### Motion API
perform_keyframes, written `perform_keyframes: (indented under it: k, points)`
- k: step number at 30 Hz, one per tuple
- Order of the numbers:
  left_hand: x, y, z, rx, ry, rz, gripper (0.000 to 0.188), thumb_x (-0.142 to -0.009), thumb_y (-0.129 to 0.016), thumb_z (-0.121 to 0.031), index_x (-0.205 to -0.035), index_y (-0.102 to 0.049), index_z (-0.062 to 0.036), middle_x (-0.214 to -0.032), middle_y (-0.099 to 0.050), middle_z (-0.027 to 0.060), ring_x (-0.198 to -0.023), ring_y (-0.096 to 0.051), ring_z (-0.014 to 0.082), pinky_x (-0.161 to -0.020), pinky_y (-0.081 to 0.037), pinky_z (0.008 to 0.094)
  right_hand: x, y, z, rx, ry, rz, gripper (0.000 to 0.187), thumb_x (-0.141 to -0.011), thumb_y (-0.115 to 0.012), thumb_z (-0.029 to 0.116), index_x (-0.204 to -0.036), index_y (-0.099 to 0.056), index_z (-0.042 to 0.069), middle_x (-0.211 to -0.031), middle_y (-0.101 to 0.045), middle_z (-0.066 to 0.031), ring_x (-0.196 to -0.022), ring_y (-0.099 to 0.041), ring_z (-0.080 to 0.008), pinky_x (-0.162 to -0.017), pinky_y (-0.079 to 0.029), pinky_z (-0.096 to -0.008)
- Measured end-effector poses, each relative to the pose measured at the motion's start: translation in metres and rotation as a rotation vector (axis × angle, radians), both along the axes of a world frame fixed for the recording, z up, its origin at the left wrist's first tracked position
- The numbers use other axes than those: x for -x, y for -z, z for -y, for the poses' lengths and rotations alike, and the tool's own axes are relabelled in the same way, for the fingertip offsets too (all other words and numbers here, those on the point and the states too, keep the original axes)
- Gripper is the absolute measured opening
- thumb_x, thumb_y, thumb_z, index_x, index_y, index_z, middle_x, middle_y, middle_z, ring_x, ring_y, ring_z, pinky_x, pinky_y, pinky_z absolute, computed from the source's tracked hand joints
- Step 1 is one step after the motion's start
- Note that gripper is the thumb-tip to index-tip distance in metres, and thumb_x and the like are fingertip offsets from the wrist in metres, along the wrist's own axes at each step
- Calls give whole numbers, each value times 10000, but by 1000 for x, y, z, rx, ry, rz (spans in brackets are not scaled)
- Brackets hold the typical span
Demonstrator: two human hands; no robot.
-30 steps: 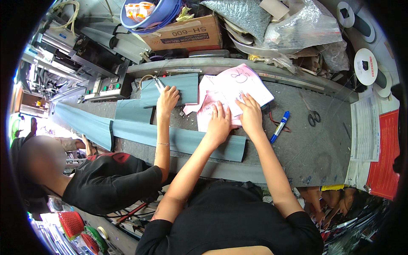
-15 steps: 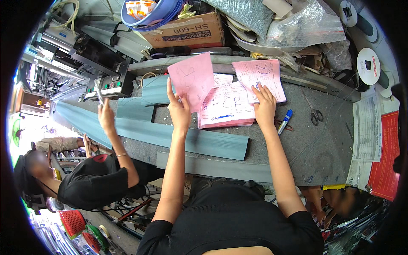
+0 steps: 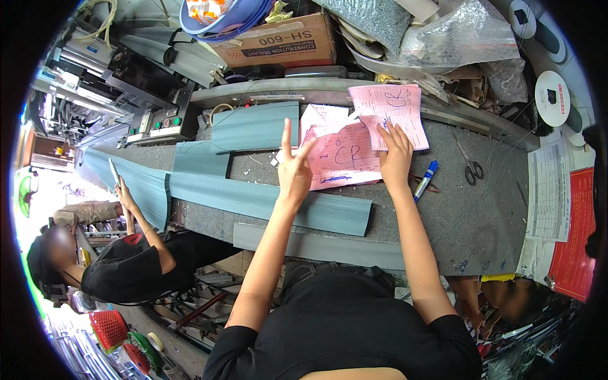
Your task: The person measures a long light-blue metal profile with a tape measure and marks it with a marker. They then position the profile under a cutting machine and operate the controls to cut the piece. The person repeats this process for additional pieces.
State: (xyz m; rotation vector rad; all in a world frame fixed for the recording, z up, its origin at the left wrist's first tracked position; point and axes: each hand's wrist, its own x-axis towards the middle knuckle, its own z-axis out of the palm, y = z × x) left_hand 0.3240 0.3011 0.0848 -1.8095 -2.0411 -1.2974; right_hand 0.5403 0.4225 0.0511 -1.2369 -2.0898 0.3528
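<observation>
My left hand (image 3: 295,174) is beside the left edge of a pink handwritten sheet (image 3: 348,158), index finger and thumb stretched apart, with nothing seen between them. That sheet lies on a stack of papers, with a white sheet (image 3: 326,115) showing beyond it. My right hand (image 3: 396,152) lies with outstretched fingers on the lower left of another set of pink sheets (image 3: 399,104), marked in blue ink. A blue-capped marker (image 3: 425,182) rests just right of that hand.
Teal slats (image 3: 272,202) lie along the grey worktable (image 3: 468,234). Black-handled scissors (image 3: 472,171) are at right. Behind stand a cardboard box (image 3: 278,44) and bubble wrap (image 3: 373,25). At left, a co-worker (image 3: 126,266) holds a thin pale object over the slats.
The pink sheet raised by my left hand is now down on the stack. My left hand has shifted right, its fingers spread. The co-worker's raised hand has lowered leftward.
</observation>
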Motion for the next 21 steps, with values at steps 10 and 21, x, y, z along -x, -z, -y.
perform_keyframes:
  k: [10,21]
  points:
    - [-23,-8,-2,474,308,-291,399,-665,-834,-320,-957,-763,-57,-1595,-276,185,-1182,-581,349,-1023,-464,421,1,0,-1,-32,-11,0,657,-698,-584,-140,-1305,-632,105,-1415,-550,-121,-1372,-430,-310,-1131,-308,-454]
    - [-24,-8,-11,445,287,-264,439,-682,-828,-246,-1069,-735,-61,-1557,-345,169,-1236,-536,325,-1041,-436,416,0,3,-1,-38,-11,-20,624,-721,-584,-118,-1305,-630,97,-1412,-551,-128,-1369,-433,-313,-1131,-303,-452]
